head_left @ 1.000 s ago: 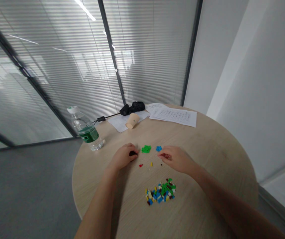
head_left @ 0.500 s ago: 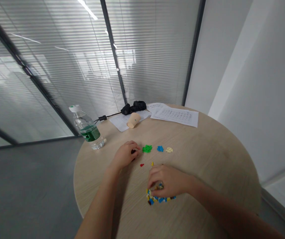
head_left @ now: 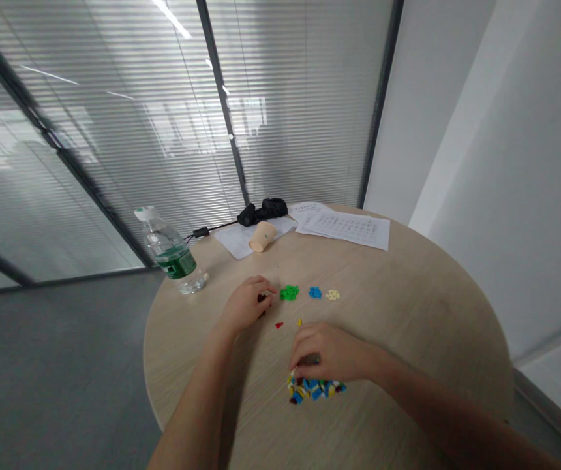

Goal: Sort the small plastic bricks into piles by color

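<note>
Our L hand (head_left: pixel 244 307) rests loosely curled, knuckles up; our R hand (head_left: pixel 332 356) hovers palm-down, fingers (head_left: pixel 301 346) bunched & pointing down.

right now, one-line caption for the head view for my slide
Right hand on a mixed brick pile, left hand beside green bricks on a round table.

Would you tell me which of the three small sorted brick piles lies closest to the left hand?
The green pile, at the row's left end, just beside the left hand; the blue pile and the pale yellow pile lie farther right.
</note>
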### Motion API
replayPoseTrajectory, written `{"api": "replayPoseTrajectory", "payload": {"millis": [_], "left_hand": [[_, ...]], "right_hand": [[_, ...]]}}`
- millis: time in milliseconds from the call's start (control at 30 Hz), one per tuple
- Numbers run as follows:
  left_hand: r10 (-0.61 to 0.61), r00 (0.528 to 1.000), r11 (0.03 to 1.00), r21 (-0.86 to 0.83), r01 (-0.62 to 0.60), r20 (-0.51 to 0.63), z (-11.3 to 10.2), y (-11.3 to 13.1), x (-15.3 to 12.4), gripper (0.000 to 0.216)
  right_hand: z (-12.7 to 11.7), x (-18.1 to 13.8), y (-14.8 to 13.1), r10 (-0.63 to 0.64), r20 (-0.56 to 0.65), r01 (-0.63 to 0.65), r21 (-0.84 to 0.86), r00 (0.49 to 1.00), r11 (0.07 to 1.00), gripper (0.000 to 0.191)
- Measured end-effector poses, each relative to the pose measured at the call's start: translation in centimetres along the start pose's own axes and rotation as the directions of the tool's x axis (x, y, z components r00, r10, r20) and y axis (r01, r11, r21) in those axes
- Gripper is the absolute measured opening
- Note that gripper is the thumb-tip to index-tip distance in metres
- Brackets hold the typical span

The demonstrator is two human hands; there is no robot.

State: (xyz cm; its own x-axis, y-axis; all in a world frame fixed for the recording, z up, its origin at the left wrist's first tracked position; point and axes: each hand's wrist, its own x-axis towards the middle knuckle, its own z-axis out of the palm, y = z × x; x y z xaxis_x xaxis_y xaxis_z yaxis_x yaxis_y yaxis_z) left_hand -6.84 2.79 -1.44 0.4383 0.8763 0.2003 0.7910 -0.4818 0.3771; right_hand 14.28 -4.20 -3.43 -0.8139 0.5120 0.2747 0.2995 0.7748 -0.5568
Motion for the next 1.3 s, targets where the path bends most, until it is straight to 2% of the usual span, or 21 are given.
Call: {"api": "replayPoseTrajectory", "payload": {"millis": [100,167,233,300,333,400,600,733,900,1000,1133,1200,1300], "left_hand": [[0.039,0.999,0.999,-0.005,-0.039,-0.016,0.1,0.1,0.0,0.019],[0.056,0.998,0.998,-0.005,-0.057,-0.018,0.2,0.2,0.0,0.019],[0.057,0.998,0.998,-0.004,-0.057,-0.003,0.2,0.4,0.1,0.019],[0.053,0.999,0.999,-0.002,-0.053,0.005,0.3,0.5,0.1,0.019],[0.054,0.999,0.999,-0.001,-0.054,0.007,0.3,0.6,0.1,0.019],[0.058,0.998,0.998,0.001,-0.058,0.009,0.4,0.7,0.1,0.019],[0.095,0.995,0.995,-0.016,-0.095,0.024,0.8,0.8,0.2,0.018],[0.095,0.995,0.995,-0.015,-0.094,0.028,1.1,0.7,0.2,0.017],[0.109,0.994,0.994,-0.007,-0.109,0.013,1.1,0.6,0.2,0.017],[0.113,0.994,0.994,-0.009,-0.113,0.005,1.0,0.7,0.2,0.017],[0.116,0.993,0.993,-0.007,-0.116,0.001,0.9,0.8,0.2,0.017],[0.118,0.993,0.993,-0.004,-0.118,-0.001,0.9,0.9,0.2,0.017],[0.117,0.993,0.993,-0.007,-0.117,0.001,0.9,1.0,0.2,0.017]], "right_hand": [[-1.4,-0.3,0.9,0.09,-0.126,-0.093,-0.012,0.988,0.996,0.012],[-2.7,-0.8,2.3,0.182,-0.243,-0.202,-0.057,0.953,0.978,0.01],[-4.0,-1.5,4.1,0.301,-0.373,-0.359,-0.095,0.878,0.928,0.011],[-5.0,-2.3,5.9,0.404,-0.478,-0.498,-0.083,0.78,0.863,0.009],[-5.4,-2.6,6.5,0.451,-0.505,-0.558,-0.077,0.736,0.826,0.008],[-5.8,-3.1,7.4,0.51,-0.51,-0.625,-0.071,0.692,0.777,0.008],[-5.6,-3.3,7.5,0.593,-0.502,-0.732,-0.127,0.629,0.669,0.008],[-5.5,-3.2,7.7,0.615,-0.496,-0.756,-0.141,0.613,0.64,0.005],[-5.5,-3.2,8.1,0.668,-0.435,-0.762,-0.069,0.604,0.644,0.004],[-5.4,-3.1,8.1,0.641,-0.427,-0.723,-0.047,0.638,0.689,0.007],[-4.3,-2.6,8.6,0.472,-0.497,-0.593,-0.111,0.728,0.797,0.01],[-3.5,-2.1,9.0,0.41,-0.484,-0.526,-0.127,0.773,0.841,0.01],[-2.7,-1.6,9.6,0.372,-0.471,-0.479,-0.129,0.8,0.868,0.009]]}}
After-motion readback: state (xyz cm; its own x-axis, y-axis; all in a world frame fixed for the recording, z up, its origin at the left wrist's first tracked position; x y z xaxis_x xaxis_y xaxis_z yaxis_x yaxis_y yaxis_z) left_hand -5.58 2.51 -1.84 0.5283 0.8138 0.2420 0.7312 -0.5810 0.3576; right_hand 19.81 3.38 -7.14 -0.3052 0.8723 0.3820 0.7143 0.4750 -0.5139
